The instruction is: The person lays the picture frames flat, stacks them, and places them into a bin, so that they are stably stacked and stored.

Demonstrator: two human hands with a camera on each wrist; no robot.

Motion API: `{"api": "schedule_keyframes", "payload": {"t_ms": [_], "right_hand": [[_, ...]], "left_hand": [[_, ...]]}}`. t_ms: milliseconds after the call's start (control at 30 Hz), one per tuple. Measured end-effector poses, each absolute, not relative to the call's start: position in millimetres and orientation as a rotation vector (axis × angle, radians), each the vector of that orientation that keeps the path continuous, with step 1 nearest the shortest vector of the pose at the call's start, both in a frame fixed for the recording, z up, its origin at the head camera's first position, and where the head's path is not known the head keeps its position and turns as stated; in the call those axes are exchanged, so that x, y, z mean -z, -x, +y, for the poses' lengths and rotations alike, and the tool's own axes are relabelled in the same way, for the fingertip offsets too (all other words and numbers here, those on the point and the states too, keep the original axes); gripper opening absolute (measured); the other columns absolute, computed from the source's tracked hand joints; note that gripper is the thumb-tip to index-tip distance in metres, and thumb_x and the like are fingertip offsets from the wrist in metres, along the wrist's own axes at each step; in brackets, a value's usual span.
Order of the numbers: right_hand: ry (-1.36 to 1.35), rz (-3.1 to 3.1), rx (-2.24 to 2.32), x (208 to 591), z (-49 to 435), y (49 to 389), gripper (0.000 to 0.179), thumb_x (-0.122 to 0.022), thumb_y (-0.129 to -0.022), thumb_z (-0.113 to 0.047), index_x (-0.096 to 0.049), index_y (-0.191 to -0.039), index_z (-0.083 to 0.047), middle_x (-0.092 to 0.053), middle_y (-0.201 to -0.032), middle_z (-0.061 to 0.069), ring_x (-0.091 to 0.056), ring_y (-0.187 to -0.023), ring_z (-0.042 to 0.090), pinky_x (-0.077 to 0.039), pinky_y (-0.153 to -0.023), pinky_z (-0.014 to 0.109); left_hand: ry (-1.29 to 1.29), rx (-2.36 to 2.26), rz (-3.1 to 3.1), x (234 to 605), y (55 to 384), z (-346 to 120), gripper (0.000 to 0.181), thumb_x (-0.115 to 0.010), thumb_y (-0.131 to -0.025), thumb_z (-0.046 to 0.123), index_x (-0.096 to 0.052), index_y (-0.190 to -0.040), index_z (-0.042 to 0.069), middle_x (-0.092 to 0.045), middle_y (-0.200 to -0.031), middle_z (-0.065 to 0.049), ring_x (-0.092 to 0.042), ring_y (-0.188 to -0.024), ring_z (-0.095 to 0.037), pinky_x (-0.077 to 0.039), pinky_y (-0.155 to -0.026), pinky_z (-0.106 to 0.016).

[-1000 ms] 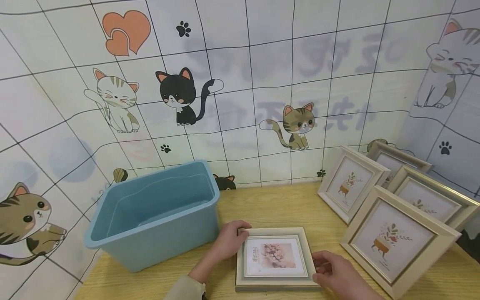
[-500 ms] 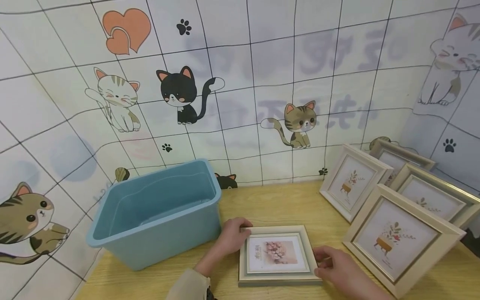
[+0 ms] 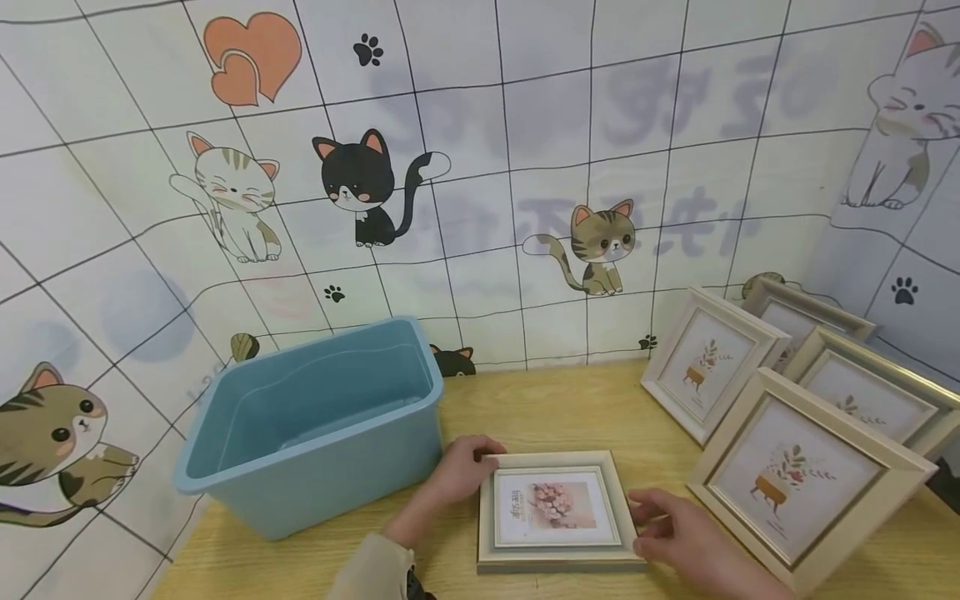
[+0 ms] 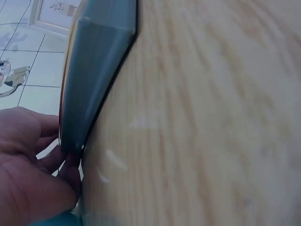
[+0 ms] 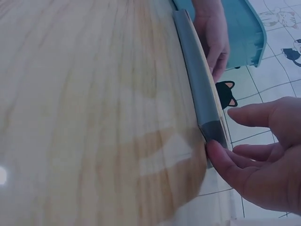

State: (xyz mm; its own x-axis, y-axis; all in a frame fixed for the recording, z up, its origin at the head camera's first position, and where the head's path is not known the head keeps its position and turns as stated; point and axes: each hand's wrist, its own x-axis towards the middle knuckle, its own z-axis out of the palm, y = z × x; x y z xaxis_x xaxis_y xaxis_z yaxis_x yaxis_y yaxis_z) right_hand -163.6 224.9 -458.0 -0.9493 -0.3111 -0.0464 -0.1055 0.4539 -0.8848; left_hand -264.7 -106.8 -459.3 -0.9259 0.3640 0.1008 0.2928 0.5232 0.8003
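A cream picture frame [image 3: 618, 508] with a pink flower print lies face up on the wooden table, its picture turned sideways. My left hand [image 3: 461, 471] grips its far left corner, fingers curled at the edge; the left wrist view shows the fingertips at the end of the frame's grey side [image 4: 89, 80]. At the right edge is my right hand [image 3: 678, 533]. Seen from the right wrist, the thumb [image 5: 218, 153] touches the frame's corner, while the index finger [image 5: 249, 115] stands a little off it with a gap between them.
A blue plastic tub [image 3: 315, 467] stands left of the frame, close to my left forearm. To the right, several upright frames with plant prints, including a large front one [image 3: 795, 483], lean near my right hand. A cat-patterned wall covering [image 3: 480, 275] rises behind the wooden table [image 3: 547, 408].
The view has shifted slightly, so things sit a little further right in it. Both hands stay at the same edges of the frame, which lies as before.
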Motion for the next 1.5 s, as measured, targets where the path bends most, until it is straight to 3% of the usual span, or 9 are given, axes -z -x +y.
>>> {"api": "schedule_keyframes", "payload": {"t_ms": [133, 333, 500, 600, 767, 1000, 1167, 1300, 1500], "right_hand": [[0.519, 2.48, 1.527, 451, 234, 161, 0.06, -0.072, -0.094, -0.004, -0.043, -0.14, 0.021, -0.064, -0.119, 0.029, -0.068, -0.097, 0.033, -0.057, -0.075, 0.029], [0.59, 2.548, 1.542, 421, 243, 154, 0.065, -0.071, -0.097, -0.011, -0.04, -0.15, 0.01, -0.052, -0.139, 0.035, -0.066, -0.107, 0.009, -0.058, -0.08, 0.029], [0.654, 2.843, 1.415, 386, 256, 147, 0.064, -0.072, -0.097, -0.013, -0.045, -0.154, -0.006, -0.056, -0.143, 0.021, -0.063, -0.108, -0.001, -0.057, -0.081, 0.027], [0.681, 2.975, 1.401, 369, 269, 141, 0.065, -0.073, -0.095, -0.007, -0.046, -0.154, -0.011, -0.061, -0.14, 0.003, -0.063, -0.108, -0.002, -0.057, -0.079, 0.024], [0.605, 3.067, 1.419, 346, 298, 130, 0.074, -0.071, -0.094, 0.002, -0.041, -0.158, -0.016, -0.052, -0.138, -0.028, -0.057, -0.11, -0.011, -0.056, -0.072, 0.021], [0.576, 3.246, 1.559, 340, 340, 128, 0.079, -0.065, -0.09, 0.018, -0.04, -0.159, -0.012, -0.048, -0.142, -0.025, -0.051, -0.114, -0.016, -0.041, -0.085, 0.003], [0.483, 3.404, 1.574, 354, 368, 138, 0.074, -0.059, -0.093, 0.02, -0.042, -0.157, -0.013, -0.046, -0.138, -0.032, -0.045, -0.116, -0.02, -0.032, -0.094, 0.002], [0.457, 3.426, 1.605, 365, 383, 143, 0.074, -0.06, -0.09, 0.021, -0.048, -0.154, -0.015, -0.047, -0.132, -0.036, -0.044, -0.113, -0.022, -0.029, -0.092, 0.0], [0.451, 3.395, 1.45, 371, 388, 146, 0.079, -0.069, -0.089, 0.015, -0.045, -0.156, -0.018, -0.043, -0.126, -0.042, -0.043, -0.104, -0.026, -0.036, -0.081, -0.001]], "left_hand": [[-0.568, -1.397, 2.645, 462, 265, -109, 0.017, -0.063, -0.097, -0.001, -0.074, -0.11, -0.001, -0.07, -0.108, -0.011, -0.06, -0.097, -0.021, -0.05, -0.082, -0.036], [-0.551, -1.405, 2.647, 465, 268, -110, 0.016, -0.064, -0.097, -0.001, -0.074, -0.11, 0.0, -0.07, -0.107, -0.009, -0.059, -0.098, -0.021, -0.049, -0.084, -0.037], [-0.551, -1.423, 2.666, 465, 269, -111, 0.016, -0.064, -0.096, 0.0, -0.073, -0.109, 0.0, -0.071, -0.106, -0.009, -0.059, -0.098, -0.021, -0.049, -0.085, -0.037], [-0.555, -1.424, 2.66, 465, 269, -111, 0.016, -0.064, -0.096, 0.0, -0.074, -0.109, 0.0, -0.071, -0.106, -0.009, -0.059, -0.096, -0.019, -0.049, -0.084, -0.035], [-0.571, -1.432, 2.655, 467, 270, -112, 0.015, -0.064, -0.096, 0.0, -0.074, -0.108, -0.001, -0.071, -0.105, -0.009, -0.057, -0.093, -0.017, -0.048, -0.081, -0.032], [-0.566, -1.431, 2.645, 467, 268, -110, 0.015, -0.064, -0.096, 0.0, -0.073, -0.108, 0.0, -0.07, -0.104, -0.008, -0.058, -0.092, -0.018, -0.048, -0.08, -0.034], [-0.558, -1.425, 2.653, 465, 267, -110, 0.015, -0.064, -0.096, -0.001, -0.073, -0.108, -0.001, -0.07, -0.103, -0.008, -0.057, -0.09, -0.017, -0.048, -0.079, -0.033], [-0.545, -1.419, 2.662, 463, 265, -109, 0.015, -0.064, -0.096, -0.001, -0.073, -0.107, -0.001, -0.069, -0.102, -0.008, -0.056, -0.089, -0.017, -0.048, -0.078, -0.033], [-0.542, -1.414, 2.669, 463, 266, -109, 0.014, -0.066, -0.096, 0.001, -0.074, -0.108, 0.0, -0.07, -0.103, -0.008, -0.056, -0.09, -0.018, -0.048, -0.079, -0.034]]}}
